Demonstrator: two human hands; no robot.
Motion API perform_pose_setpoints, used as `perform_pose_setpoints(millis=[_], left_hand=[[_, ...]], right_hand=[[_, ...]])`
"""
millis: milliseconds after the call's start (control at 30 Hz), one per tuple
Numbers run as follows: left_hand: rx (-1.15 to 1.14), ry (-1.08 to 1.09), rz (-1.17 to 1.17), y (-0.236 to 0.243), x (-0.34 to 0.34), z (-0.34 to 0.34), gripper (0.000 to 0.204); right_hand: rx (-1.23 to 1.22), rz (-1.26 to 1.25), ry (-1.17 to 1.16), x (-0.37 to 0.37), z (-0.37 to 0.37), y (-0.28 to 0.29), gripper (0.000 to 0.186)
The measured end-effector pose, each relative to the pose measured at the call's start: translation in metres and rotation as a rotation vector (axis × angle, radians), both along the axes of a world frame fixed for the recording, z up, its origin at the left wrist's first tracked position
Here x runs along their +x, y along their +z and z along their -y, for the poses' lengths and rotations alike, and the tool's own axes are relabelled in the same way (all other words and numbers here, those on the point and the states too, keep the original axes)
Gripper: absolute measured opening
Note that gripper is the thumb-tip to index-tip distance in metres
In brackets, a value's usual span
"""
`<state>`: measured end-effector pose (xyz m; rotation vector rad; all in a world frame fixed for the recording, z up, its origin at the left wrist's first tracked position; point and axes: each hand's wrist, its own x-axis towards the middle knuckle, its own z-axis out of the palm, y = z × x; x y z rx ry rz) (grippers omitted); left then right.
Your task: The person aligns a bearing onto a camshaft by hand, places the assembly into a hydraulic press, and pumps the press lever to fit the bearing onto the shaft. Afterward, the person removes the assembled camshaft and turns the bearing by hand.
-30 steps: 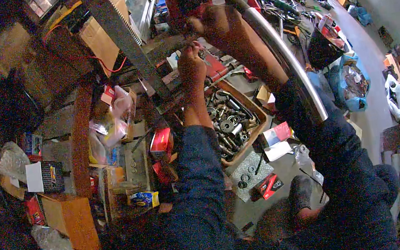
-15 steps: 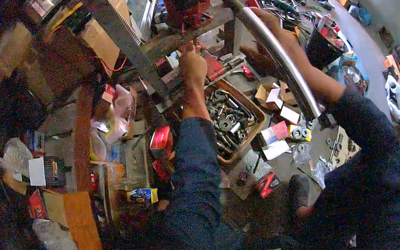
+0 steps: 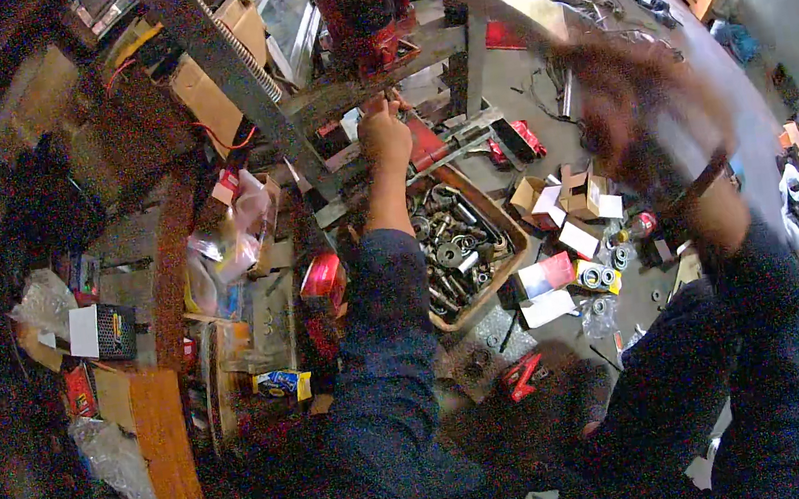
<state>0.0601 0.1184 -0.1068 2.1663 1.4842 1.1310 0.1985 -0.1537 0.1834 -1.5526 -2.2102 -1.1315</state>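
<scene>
- Two bare hands in view, well apart.
- Left hand: raised below the red cylindrical jack, fingers bent and close together; whether they are closed on a part cannot be told.
- Right hand: heavily blurred, at the outer end of the metal bar; whether it grips the bar cannot be told.
- Jack: at the upper middle, above the steel crossbeam; the bar slants from beside it toward the right hand.
- Red metal piece: just right of the left hand.
- Tray: below that piece, right of the left forearm, filled with loose metal parts.
- Opened cartons: right of the tray.
- Bubble wrap: on the floor below the tray.
</scene>
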Motion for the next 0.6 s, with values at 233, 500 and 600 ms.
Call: perform_pose_setpoints(millis=[233,500,600], left_hand=[[0.198,0.013,-0.055,0.001,-0.001,0.001,0.029],[0.426,-0.042,0.034,0.004,-0.002,0.003,0.018],[0.39,-0.081,0.205,0.007,-0.002,0.005,0.017]], right_hand=[[-0.044,-0.451,0.164,0.052,0.021,-0.014,0.04],[-0.29,-0.148,0.513,0.004,0.026,-0.034,0.037],[-0.36,-0.204,0.382,-0.005,0.029,-0.015,0.046]])
